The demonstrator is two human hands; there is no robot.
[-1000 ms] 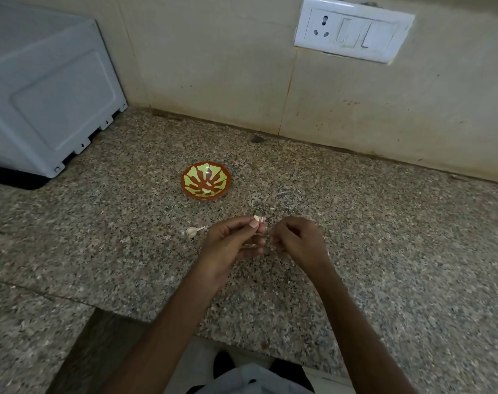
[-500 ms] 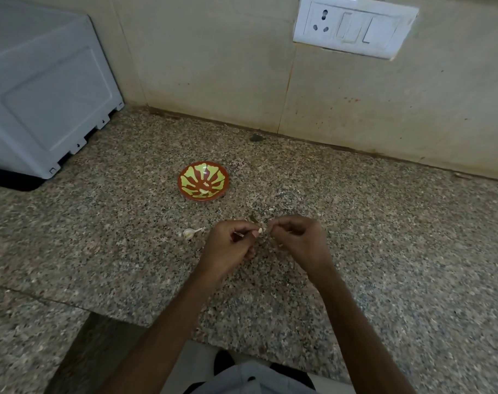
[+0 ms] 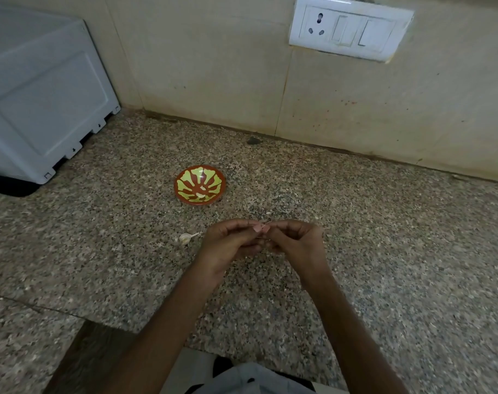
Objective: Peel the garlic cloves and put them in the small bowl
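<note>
Head view: left hand [image 3: 227, 247] and right hand [image 3: 297, 245] have met, grips clamped on garlic clove [image 3: 258, 228].

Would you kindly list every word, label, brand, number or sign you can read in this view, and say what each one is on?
No text here can be read.
Switch plate: no lettering shows.
White appliance: tiny dark marks by its lower edge, too small to read.
Small bowl: painted pattern only, no letters.
</note>
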